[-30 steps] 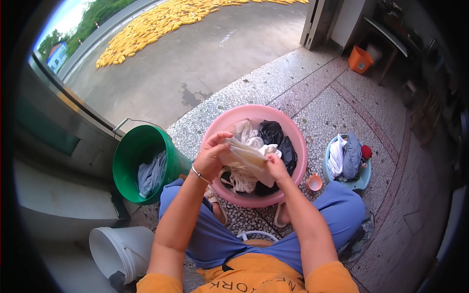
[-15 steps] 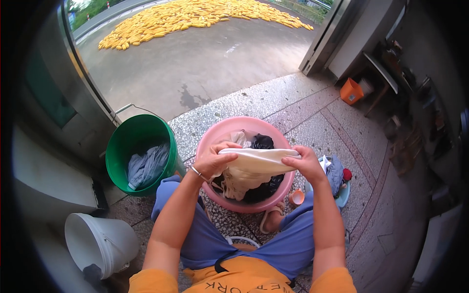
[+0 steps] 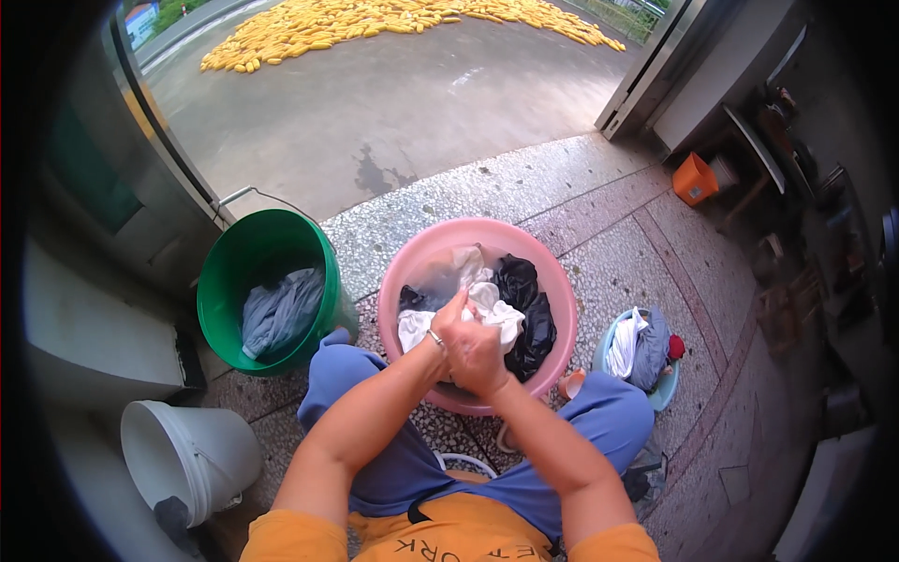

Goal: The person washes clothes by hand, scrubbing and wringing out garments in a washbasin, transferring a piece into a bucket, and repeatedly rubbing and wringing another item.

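Over a pink basin (image 3: pixel 554 281) my two hands press together, closed on a white cloth (image 3: pixel 498 323) that spreads out from under them on both sides. My left hand (image 3: pixel 449 330) lies against my right hand (image 3: pixel 479 361), which is slightly blurred. A metal bangle circles the left wrist. The fingers partly hide the cloth. Beneath and around it in the basin are greyish water, other pale cloth (image 3: pixel 471 267) and shiny black material (image 3: pixel 536 332).
On the left stand a green bucket (image 3: pixel 213 309) with grey-blue cloth (image 3: pixel 283 314) and a white bucket (image 3: pixel 220 459). To the right, a light-blue basin (image 3: pixel 667 389) holds clothes. An orange bin (image 3: pixel 695 178) sits farther back. Yellow corn cobs (image 3: pixel 375 23) cover ground outside the doorway.
My hands have come together and lowered toward the basin. The white cloth, stretched between them before, is now bunched down at the basin. The view has shifted slightly.
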`<state>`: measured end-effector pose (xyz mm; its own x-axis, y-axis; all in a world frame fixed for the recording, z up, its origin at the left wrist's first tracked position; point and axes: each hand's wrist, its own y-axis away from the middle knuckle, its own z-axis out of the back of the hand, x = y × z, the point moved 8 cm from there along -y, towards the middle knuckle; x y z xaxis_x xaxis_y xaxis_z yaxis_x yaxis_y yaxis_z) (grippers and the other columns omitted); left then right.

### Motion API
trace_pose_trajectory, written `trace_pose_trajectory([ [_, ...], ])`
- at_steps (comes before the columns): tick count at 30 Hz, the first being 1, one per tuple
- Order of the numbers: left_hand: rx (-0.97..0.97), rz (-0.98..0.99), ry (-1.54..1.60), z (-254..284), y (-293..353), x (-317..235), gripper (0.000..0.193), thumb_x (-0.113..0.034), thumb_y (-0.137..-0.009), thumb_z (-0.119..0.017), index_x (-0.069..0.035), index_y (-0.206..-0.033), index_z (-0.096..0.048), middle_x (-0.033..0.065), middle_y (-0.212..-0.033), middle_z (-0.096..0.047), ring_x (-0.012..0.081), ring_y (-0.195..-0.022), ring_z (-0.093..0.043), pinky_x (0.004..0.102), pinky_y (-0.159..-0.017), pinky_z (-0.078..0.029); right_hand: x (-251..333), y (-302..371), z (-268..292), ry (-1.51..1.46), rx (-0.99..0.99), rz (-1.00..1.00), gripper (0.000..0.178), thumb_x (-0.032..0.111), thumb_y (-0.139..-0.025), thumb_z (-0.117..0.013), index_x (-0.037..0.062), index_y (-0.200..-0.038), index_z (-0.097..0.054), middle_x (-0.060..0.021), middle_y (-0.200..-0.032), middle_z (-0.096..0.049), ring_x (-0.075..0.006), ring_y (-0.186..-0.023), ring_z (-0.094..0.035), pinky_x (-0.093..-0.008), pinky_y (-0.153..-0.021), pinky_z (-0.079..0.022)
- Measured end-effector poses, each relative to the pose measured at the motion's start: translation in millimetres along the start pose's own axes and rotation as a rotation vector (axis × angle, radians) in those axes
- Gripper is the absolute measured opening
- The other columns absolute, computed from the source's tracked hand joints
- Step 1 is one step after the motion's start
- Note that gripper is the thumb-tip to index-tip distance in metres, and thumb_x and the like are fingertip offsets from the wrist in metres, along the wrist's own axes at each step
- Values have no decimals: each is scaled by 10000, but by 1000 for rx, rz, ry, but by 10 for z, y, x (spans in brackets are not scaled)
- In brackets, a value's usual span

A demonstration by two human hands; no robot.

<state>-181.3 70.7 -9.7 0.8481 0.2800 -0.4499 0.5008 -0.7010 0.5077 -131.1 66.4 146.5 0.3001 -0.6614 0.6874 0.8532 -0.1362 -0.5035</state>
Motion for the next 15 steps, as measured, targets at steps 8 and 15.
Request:
trace_pose_trajectory([
  [8,22,-35,13,65,-108,311,363,-423,-875,-423,-114,-765,-577,71,-742,-603,182,-613,-549,353,-505,-439,-791,39,70,236,-189,-260,354,236,-880,-483,-11,-630,-522,-211,-580,-491,-367,-510,-487,-391,-479,-396],
  [15,-26,65,43,-167,-86,261,259,-295,-899,-428,-85,-835,-565,42,-741,-588,178,-604,-566,331,-525,-464,-780,34,124,433,-135,-37,150,144,-801,-526,43,-704,-582,-178,-585,-517,-345,-542,-530,-410,-502,-425],
])
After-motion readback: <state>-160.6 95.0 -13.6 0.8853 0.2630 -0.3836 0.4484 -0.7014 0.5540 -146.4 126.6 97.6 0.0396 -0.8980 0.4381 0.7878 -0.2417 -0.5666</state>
